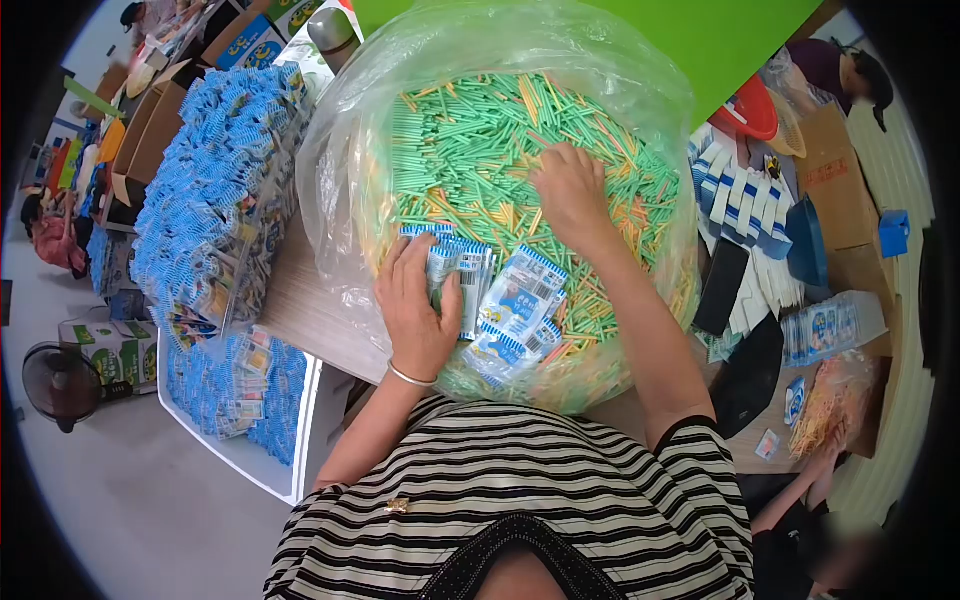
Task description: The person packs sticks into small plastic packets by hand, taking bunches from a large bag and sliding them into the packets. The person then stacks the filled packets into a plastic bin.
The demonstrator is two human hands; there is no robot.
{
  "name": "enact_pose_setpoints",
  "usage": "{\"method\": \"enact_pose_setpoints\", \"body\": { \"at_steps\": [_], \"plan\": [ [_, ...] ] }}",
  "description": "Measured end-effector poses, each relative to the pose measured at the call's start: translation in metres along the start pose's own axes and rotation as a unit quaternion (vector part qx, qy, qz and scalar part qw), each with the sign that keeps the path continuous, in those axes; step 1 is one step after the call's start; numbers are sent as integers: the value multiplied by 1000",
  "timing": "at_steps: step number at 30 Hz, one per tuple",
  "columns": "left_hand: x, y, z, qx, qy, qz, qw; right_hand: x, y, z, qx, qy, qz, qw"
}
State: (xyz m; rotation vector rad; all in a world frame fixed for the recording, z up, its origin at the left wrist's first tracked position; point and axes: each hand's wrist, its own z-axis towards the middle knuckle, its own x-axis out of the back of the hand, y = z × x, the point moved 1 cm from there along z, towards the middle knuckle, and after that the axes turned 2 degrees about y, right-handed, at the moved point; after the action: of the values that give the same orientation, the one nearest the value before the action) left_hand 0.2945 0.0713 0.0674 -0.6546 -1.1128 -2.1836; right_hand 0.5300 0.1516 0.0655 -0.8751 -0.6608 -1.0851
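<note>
A big clear plastic bag (345, 130) lies open in front of me, full of thin green, orange and pink sticks (450, 130). My right hand (572, 195) is down among the sticks with its fingers drawn together; their tips are hidden, so what they pinch cannot be seen. Toward the bag's near left side, my left hand (412, 310) curls its fingers and thumb around a stack of small blue-and-white printed packets (470, 275). Beside that stack, more packets (525, 300) lie flat on the sticks.
At left stand a clear bin (245, 270) heaped with blue packets and a white-rimmed tub (305, 430) of more. A metal flask (332, 35) stands behind. On the right are a phone (722, 285), cartons (835, 180) and co-workers' arms (800, 490).
</note>
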Motion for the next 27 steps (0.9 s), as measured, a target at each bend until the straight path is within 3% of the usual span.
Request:
{"method": "enact_pose_setpoints", "body": {
  "at_steps": [1,3,4,6,8,9,11,12,13,14,15,16,17,20,27],
  "plan": [
    [1,2,1,1,6,6,1000,4,3,2,0,3,0,1000],
    [5,6,3,-3,12,13,1000,12,14,6,-126,-66,118,983],
    [9,10,3,-19,10,69,997,17,18,6,-188,-99,176,961],
    [18,21,9,-51,7,182,982,36,19,7,-212,-89,244,942],
    [25,26,17,-82,6,145,986,52,19,2,-254,-75,374,889],
    [27,28,22,-109,4,109,988,53,18,-4,-255,-73,374,889],
    [27,40,30,-135,2,75,988,49,10,-16,-260,-40,624,735],
    [19,53,34,1,-37,-127,991,48,3,-21,-253,-23,731,633],
    [7,67,38,137,-74,-323,934,52,-7,-25,-253,-22,732,632],
    [-4,79,41,264,-106,-499,819,58,-21,-27,-253,-3,720,646],
    [-12,87,48,264,-106,-499,819,64,-35,-29,-252,16,708,660],
    [-22,93,54,348,-134,-643,670,67,-44,-31,-251,36,695,673],
    [-29,99,57,414,-155,-753,486,66,-48,-35,-252,37,695,672],
    [-46,104,54,427,-146,-756,474,61,-50,-50,-249,135,574,768],
    [-48,111,47,418,-132,-746,501,59,-53,-58,-304,130,620,712]
  ]
}}
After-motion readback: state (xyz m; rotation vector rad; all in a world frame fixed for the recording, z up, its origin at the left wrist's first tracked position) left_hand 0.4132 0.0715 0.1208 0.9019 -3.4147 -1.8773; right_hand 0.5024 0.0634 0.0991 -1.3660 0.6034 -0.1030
